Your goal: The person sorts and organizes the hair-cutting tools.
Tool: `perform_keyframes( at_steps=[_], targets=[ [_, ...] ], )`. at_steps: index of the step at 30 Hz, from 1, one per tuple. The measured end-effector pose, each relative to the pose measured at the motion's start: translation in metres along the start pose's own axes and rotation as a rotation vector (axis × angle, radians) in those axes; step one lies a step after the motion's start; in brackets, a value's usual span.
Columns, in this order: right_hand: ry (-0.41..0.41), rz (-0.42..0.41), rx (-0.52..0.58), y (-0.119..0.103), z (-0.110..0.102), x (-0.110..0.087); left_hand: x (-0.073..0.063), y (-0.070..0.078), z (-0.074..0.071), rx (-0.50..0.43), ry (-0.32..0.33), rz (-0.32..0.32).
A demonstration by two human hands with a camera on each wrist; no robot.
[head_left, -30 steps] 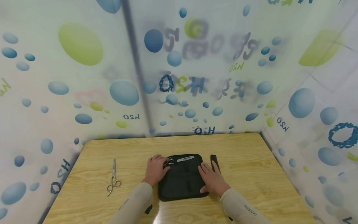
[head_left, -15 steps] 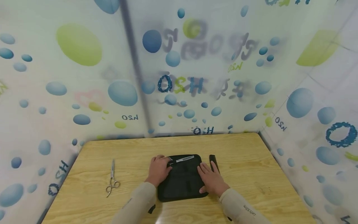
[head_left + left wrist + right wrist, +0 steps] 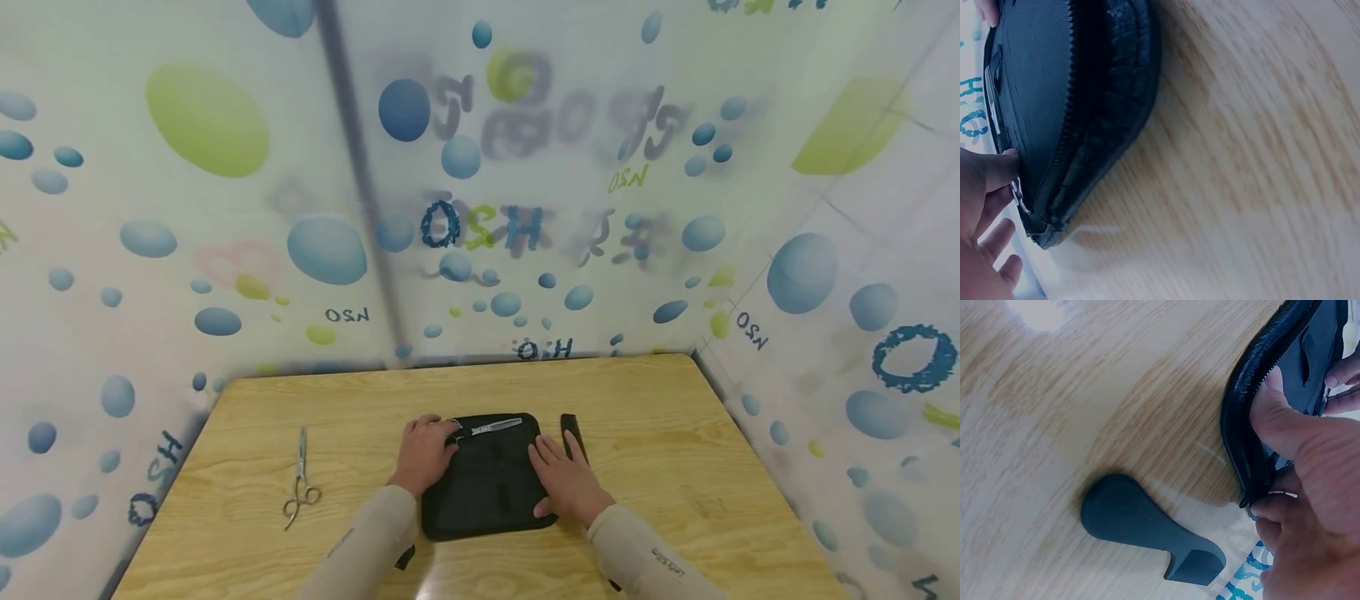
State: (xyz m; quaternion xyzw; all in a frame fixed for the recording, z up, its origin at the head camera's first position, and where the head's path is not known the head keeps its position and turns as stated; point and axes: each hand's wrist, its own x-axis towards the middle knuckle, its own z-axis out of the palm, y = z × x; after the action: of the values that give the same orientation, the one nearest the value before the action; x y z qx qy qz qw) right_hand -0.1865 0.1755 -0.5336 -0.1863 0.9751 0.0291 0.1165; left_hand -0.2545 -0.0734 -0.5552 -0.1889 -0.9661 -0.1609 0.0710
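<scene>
A black zip case [image 3: 487, 492] lies open-faced on the table, with a pair of silver hair scissors [image 3: 498, 426] along its far side. The middle of the scissors runs beneath a dark strap on the case. My left hand [image 3: 424, 452] pinches their finger rings at the case's far left corner; in the left wrist view the thumb [image 3: 1002, 167] covers part of a ring. My right hand [image 3: 568, 479] rests on the case's right edge, fingers extended over it. The right wrist view shows that thumb [image 3: 1272, 409] on the zipper border [image 3: 1260, 387].
Another pair of silver scissors [image 3: 302, 483] lies on the table at left. A flat black tool with a rounded, curved handle [image 3: 1125, 509] lies right of the case, partly behind my right hand in the head view. A patterned wall [image 3: 480, 325] stands beyond the wooden table [image 3: 637, 387].
My left hand has shifted slightly over the scissors' rings, covering more of them. The right hand keeps its place on the case; the head view has drifted a little.
</scene>
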Motion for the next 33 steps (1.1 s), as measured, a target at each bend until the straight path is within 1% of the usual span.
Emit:
perform_keyframes(
  at_steps=[5,12,16,21,27,33],
  targets=[
    [-0.009,0.004,0.001,0.0004,0.0024,0.0015,-0.0014,-0.0004,0.0017,0.0,0.016,0.017],
    [-0.01,0.012,-0.007,0.0005,0.0017,0.0017,-0.0023,-0.0012,0.0041,0.002,0.005,0.017],
    [-0.007,0.01,-0.017,-0.0009,-0.0007,0.0003,-0.0051,-0.0011,0.0041,0.003,0.015,0.025],
    [-0.002,0.001,-0.004,-0.0008,-0.0001,0.0009,-0.009,-0.0018,0.0052,-0.004,0.038,0.03],
    [0.011,-0.008,0.009,0.0024,0.0036,0.0021,-0.0095,-0.0041,0.0064,-0.002,0.053,0.051],
    [0.04,-0.024,0.011,0.0048,0.0035,0.0011,-0.0081,-0.0095,0.0053,-0.037,0.104,0.055]
  ],
)
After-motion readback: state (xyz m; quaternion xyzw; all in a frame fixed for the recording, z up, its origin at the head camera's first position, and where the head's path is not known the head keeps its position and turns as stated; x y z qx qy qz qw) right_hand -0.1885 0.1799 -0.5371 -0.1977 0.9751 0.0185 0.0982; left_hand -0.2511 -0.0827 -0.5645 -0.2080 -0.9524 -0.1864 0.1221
